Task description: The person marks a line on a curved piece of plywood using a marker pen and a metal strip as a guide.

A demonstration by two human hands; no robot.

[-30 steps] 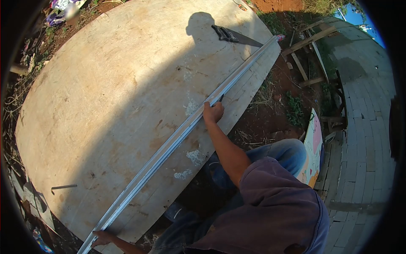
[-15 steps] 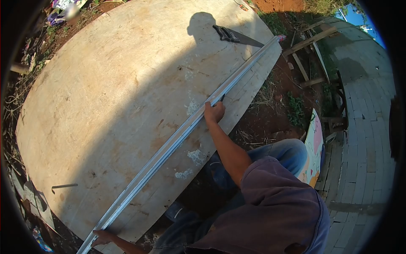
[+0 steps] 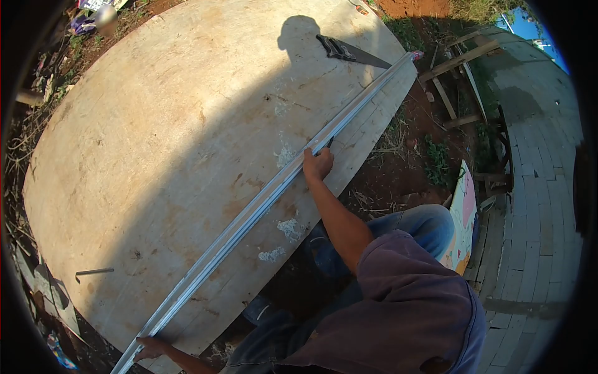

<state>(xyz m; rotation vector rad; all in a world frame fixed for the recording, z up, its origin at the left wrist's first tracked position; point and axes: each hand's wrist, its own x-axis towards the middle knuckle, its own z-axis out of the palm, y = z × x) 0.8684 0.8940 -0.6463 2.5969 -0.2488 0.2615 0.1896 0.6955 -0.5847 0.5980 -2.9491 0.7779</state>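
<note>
A long, pale, grooved strip (image 3: 249, 212), whitish and shiny, runs diagonally over a large board (image 3: 156, 156). Near its lower-left end, my left hand (image 3: 151, 349) is closed around it. About the middle of the strip, my right hand (image 3: 318, 165) is closed, its thumb against the strip. A thin dark object (image 3: 329, 143), perhaps a pen or marker, sticks out of the right hand; most of it is covered by the fingers. By the strip's far end lies a handsaw (image 3: 354, 52) with a black handle, its blade tip close to the strip.
A bent metal rod (image 3: 94, 272) lies at the board's left side. A small orange-handled tool (image 3: 361, 9) rests near the top edge. Beyond the board's right edge are a wooden frame (image 3: 458, 62), a colourful panel (image 3: 462, 212) and a grey block wall (image 3: 536, 187).
The view has shifted very slightly. Both hands keep their places on the strip, and the handsaw and metal rod lie as before.
</note>
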